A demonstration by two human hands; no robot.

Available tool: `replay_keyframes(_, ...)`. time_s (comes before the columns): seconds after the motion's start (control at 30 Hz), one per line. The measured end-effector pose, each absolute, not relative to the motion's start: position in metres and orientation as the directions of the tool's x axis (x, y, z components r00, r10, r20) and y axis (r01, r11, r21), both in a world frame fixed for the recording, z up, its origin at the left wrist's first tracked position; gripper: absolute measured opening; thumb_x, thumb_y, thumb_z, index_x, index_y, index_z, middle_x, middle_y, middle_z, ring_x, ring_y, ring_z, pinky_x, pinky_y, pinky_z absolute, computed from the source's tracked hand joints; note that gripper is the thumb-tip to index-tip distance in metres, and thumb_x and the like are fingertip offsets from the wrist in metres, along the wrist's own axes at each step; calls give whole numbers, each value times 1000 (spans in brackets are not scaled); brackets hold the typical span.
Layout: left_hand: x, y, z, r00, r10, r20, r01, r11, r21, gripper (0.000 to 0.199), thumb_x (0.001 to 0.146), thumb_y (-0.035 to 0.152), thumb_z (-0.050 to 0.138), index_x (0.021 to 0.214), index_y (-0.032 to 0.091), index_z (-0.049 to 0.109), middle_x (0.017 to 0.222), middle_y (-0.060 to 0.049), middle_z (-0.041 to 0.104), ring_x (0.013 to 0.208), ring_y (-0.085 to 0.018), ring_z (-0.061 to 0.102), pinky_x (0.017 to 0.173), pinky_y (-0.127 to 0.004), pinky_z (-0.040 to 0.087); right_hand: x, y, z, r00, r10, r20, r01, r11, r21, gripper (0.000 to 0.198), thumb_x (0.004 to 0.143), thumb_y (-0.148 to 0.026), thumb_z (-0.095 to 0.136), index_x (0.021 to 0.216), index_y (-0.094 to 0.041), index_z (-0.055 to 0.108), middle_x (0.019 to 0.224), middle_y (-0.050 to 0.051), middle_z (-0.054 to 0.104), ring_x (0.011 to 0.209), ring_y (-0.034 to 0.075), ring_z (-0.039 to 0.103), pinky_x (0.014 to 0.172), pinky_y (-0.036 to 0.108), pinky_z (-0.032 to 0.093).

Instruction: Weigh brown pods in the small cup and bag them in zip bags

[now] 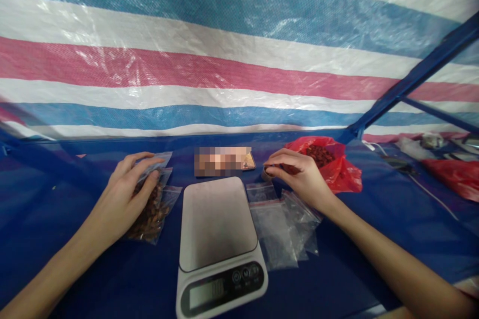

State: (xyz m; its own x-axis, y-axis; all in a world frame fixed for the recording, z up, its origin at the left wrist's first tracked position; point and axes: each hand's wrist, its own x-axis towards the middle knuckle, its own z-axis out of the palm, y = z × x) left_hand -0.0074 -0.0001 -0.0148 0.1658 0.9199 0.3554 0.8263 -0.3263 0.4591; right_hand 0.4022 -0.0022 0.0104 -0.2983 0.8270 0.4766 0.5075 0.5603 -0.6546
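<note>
My left hand [129, 187] is at the top of a clear zip bag [151, 219] filled with brown pieces, its thumb and fingers closed on the upper part. Other clear bag edges show beside it. With thumb and fingers pinched, my right hand [295, 174] holds a small round brownish object [266, 174], mostly hidden by the fingers. Flat zip bags [277, 229] lie under and in front of this hand. Between both hands sits a white kitchen scale [219, 224], its pan bare and its display dim.
Behind my right hand is an open red plastic bag [346, 169] of dark reddish pieces. A phone [248, 161], partly blurred out, lies behind the scale. Blue metal bars [415, 77] and a striped tarp [209, 70] bound the blue table. At right are another red bag [454, 174] and a cable.
</note>
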Motion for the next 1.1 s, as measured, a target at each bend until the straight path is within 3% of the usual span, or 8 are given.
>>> replay_keyframes(0.23, -8, 0, -13, 183, 910, 372, 825, -348, 445, 42, 104, 44, 43, 131, 21, 66, 137, -12, 59, 137, -33, 55, 123, -59, 40, 406, -1, 15, -341, 847, 409, 499, 531, -685, 32, 107, -36, 61, 84, -22, 79, 97, 7, 76, 90, 20, 73, 82, 33, 56)
replay_keyframes(0.37, -10, 0, -13, 191, 906, 377, 826, -357, 437, 42, 105, 42, 43, 132, 19, 65, 137, -13, 58, 136, -33, 54, 123, -59, 40, 411, -1, 23, -284, 844, 454, 542, 532, -651, 38, 108, -39, 58, 79, -22, 75, 86, 5, 73, 81, 19, 70, 76, 32, 54)
replay_keyframes(0.47, -11, 0, -14, 184, 909, 373, 826, -349, 443, 41, 105, 42, 44, 133, 20, 65, 139, -13, 57, 137, -32, 54, 124, -59, 39, 416, -1, 25, -276, 824, 494, 585, 552, -594, 29, 106, -35, 63, 83, -22, 75, 85, 4, 72, 79, 19, 69, 76, 32, 53)
replay_keyframes(0.6, -13, 1, -16, 166, 908, 385, 821, -344, 456, 41, 105, 44, 45, 134, 24, 66, 138, -12, 58, 136, -33, 56, 123, -60, 40, 422, 1, 19, -424, 780, 461, 607, 622, -494, 12, 102, -28, 69, 96, -23, 78, 94, 6, 74, 87, 21, 70, 79, 34, 55)
replay_keyframes(0.9, -14, 2, -17, 171, 903, 393, 828, -348, 440, 40, 104, 44, 45, 132, 25, 67, 137, -11, 61, 135, -34, 58, 122, -63, 43, 422, 1, 16, -421, 790, 446, 666, 603, -439, 13, 101, -24, 63, 93, -24, 73, 96, 7, 75, 89, 23, 72, 81, 36, 58)
replay_keyframes(1.03, -12, 1, -15, 160, 911, 380, 826, -334, 454, 41, 104, 46, 44, 132, 26, 66, 137, -11, 61, 135, -33, 58, 123, -60, 42, 451, 3, 31, -167, 846, 506, 855, 380, -353, 12, 97, -24, 60, 92, -23, 71, 90, 7, 77, 79, 24, 73, 77, 36, 57)
replay_keyframes(1.1, -12, 1, -14, 157, 914, 373, 827, -329, 456, 42, 104, 47, 44, 131, 25, 67, 138, -12, 60, 136, -33, 57, 123, -60, 41, 478, 9, 31, -73, 896, 438, 949, 198, -247, 10, 93, -24, 62, 92, -23, 72, 87, 7, 78, 74, 26, 73, 72, 36, 55)
